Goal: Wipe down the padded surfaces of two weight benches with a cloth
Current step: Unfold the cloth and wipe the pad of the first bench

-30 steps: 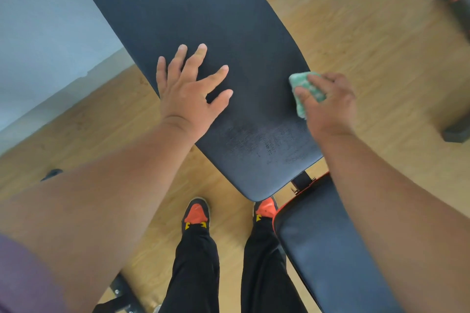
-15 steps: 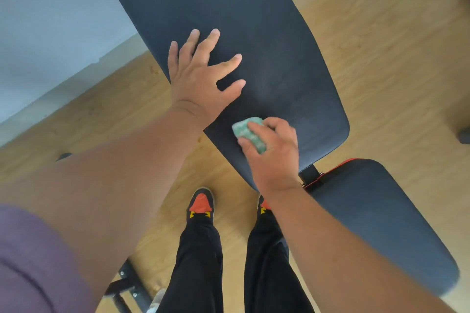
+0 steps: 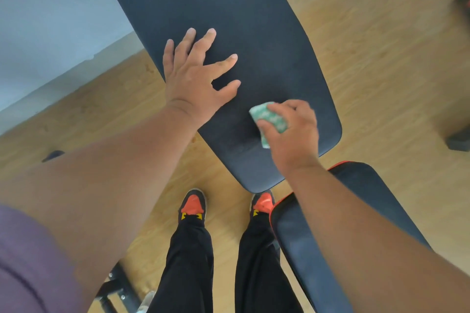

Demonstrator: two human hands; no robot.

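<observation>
Your right hand (image 3: 292, 132) grips the cloth (image 3: 267, 119) and has slid right across the bench pad (image 3: 229, 7). Your left hand (image 3: 195, 76) stays flat there, fingers spread.

Wooden floor (image 3: 381, 58), pale wall (image 3: 50, 20), orange shoes (image 3: 193, 204), black trousers (image 3: 188, 262)

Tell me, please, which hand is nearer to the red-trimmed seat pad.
Right. The right hand, gripping the green cloth, works the back pad's lower end, just above the seat pad. The left hand rests flat farther up the pad.
</observation>
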